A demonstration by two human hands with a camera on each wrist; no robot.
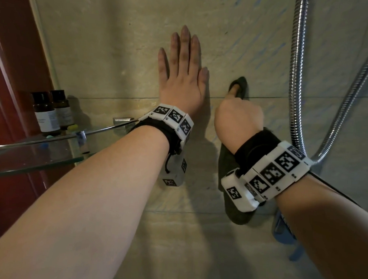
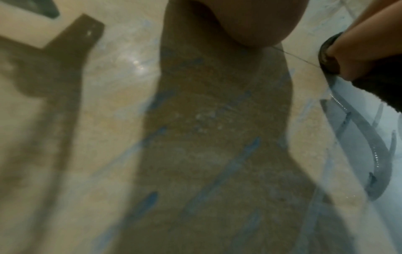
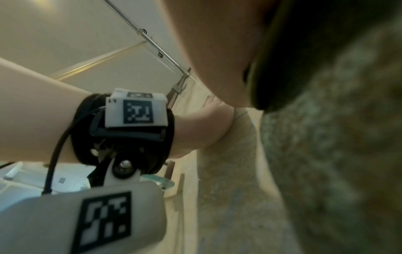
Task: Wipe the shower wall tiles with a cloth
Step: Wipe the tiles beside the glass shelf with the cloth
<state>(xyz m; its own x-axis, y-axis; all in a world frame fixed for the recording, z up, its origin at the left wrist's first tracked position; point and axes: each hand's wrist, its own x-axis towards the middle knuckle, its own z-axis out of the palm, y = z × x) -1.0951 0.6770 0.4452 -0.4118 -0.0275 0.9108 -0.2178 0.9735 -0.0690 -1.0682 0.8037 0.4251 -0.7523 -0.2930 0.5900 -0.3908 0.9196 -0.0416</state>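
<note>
Dark green cloth (image 1: 236,207) lies flat against the beige wall tiles (image 1: 111,51), pinned under your right hand (image 1: 238,118); whether the fingers curl round it cannot be told. Just left of it, your left hand (image 1: 181,76) rests open, fingers straight, palm on the tile. Metal shower hose (image 1: 295,81) hangs right; two brown bottles (image 1: 46,112) stand on the glass shelf (image 1: 30,156) left.

My right hand (image 1: 238,118) covers most of its own fingers, so only one shows against the dark cloth (image 1: 236,213), whose middle lies under my wrist. The print on the two bottles (image 1: 47,112) is too small to read. My left wrist view is blurred.
</note>
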